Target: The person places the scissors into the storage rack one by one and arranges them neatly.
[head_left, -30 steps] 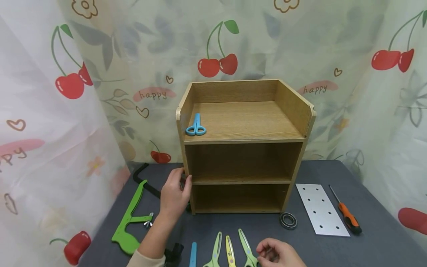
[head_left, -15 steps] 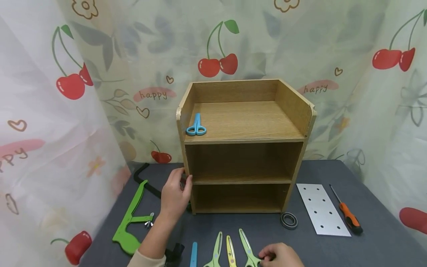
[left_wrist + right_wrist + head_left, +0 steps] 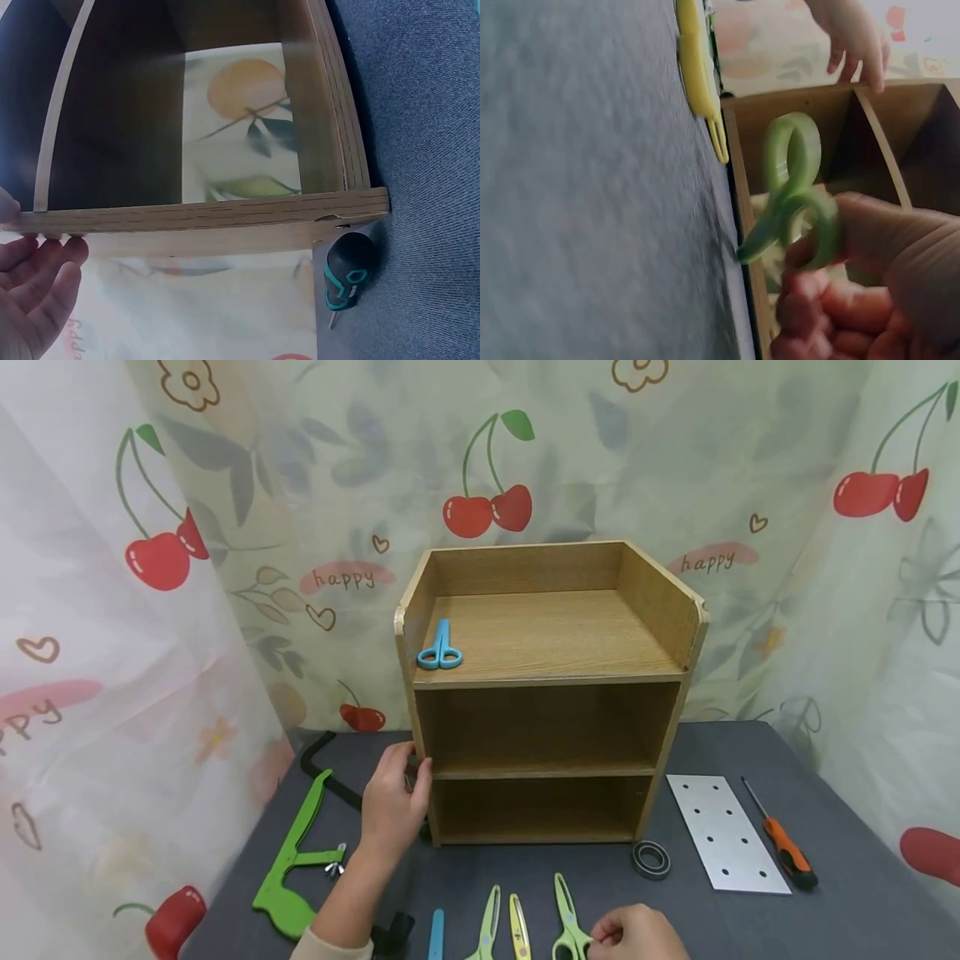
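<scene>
A small wooden shelf unit (image 3: 551, 680) with three levels stands on the table. My left hand (image 3: 392, 802) grips its left side panel, thumb at the front edge and fingers on the outer face, as the left wrist view shows. My right hand (image 3: 639, 933) pinches a pair of light green scissors (image 3: 567, 914) by one handle loop. In the right wrist view the green scissors (image 3: 776, 217) are slightly blurred, both loops visible, blades pointing away. Left of them lie yellow scissors (image 3: 519, 928) and another green pair (image 3: 489, 922). Blue scissors (image 3: 441, 650) rest on the top shelf, at its left.
A green saw-like frame (image 3: 296, 860) lies left of my left forearm. A blue strip (image 3: 437, 933) is at the front. On the right are a dark ring (image 3: 651, 860), a white perforated plate (image 3: 723, 831) and an orange-handled screwdriver (image 3: 785, 843). A black-and-teal screwdriver (image 3: 349, 270) lies beside the shelf.
My right hand has closed on the handle of the green scissors and shifted them a little to the right, now more upright in the head view. My left hand stays on the shelf.
</scene>
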### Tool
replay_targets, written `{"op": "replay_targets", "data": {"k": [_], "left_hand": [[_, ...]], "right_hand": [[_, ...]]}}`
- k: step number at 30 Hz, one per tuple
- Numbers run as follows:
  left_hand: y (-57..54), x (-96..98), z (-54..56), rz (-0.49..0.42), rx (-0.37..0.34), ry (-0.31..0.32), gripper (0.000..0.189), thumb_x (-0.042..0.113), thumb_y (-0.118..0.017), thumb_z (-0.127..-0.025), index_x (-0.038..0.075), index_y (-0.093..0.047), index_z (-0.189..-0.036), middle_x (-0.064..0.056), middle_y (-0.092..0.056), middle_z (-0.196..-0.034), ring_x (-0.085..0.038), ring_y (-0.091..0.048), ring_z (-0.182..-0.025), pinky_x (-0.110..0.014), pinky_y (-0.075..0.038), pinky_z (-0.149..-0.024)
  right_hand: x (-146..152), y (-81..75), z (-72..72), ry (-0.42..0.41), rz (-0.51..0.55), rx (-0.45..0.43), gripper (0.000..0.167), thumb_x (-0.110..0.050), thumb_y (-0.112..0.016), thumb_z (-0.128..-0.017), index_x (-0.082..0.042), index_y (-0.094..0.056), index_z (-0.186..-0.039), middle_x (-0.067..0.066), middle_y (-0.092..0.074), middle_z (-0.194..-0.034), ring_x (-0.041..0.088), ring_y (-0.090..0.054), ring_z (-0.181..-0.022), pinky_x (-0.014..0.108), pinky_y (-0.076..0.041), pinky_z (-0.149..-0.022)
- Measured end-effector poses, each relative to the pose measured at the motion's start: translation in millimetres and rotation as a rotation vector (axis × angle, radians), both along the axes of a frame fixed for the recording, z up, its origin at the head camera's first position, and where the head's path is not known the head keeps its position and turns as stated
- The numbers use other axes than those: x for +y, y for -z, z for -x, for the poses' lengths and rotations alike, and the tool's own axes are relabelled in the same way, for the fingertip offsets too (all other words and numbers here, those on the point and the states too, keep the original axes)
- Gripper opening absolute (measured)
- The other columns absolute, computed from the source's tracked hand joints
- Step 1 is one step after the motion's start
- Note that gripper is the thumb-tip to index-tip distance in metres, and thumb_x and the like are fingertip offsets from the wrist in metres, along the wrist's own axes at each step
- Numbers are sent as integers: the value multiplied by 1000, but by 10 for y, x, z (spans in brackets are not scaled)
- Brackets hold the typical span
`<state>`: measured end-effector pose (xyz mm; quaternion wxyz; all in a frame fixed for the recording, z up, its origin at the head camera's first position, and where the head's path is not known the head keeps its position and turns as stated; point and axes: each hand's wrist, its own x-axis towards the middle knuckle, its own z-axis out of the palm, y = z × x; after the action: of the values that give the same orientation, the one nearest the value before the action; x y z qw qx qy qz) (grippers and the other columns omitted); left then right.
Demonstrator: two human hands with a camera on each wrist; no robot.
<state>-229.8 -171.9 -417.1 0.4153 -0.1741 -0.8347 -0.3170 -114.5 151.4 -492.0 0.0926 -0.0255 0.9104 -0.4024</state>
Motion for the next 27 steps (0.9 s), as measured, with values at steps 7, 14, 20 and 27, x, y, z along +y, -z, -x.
{"op": "replay_targets", "data": {"k": [7,14,20,27], "left_hand": [[7,4,7,1,18,3,22,9,-72,-95,-2,-66,-113,-14,-65,-107,-15,-57,-67,-30,-49,-52],[10,8,13,1,31,0,22,9,-72,-95,-3,-66,-113,-15,-65,-107,-15,-58,-67,-30,-49,-52],[7,13,11,-4,41,1,21,8,-72,-95,-4,-66,-112,-15,-65,-106,-18,-59,-67,-30,-49,-51],[18,18,11,-2,35,-8,22,8,-72,-95,-4,-66,-113,-15,-65,-107,-19,-59,-66,-31,-49,-51]], "right_hand": [[30,-186,-53,63,33,19,3,-12,-74,-76,-12,-74,-73,-6,-63,-64,12,-56,-60,28,-46,-57],[117,-396,-115,63,62,28,3,-12,-73,-79,-11,-75,-77,-5,-64,-66,14,-57,-60,27,-47,-56],[190,-594,-187,38,93,87,3,-10,-74,-79,-10,-76,-81,-5,-66,-69,11,-59,-61,24,-49,-58],[241,-849,-253,33,164,88,7,-7,-75,-83,-6,-76,-90,-1,-67,-73,12,-59,-63,26,-50,-60]]}}
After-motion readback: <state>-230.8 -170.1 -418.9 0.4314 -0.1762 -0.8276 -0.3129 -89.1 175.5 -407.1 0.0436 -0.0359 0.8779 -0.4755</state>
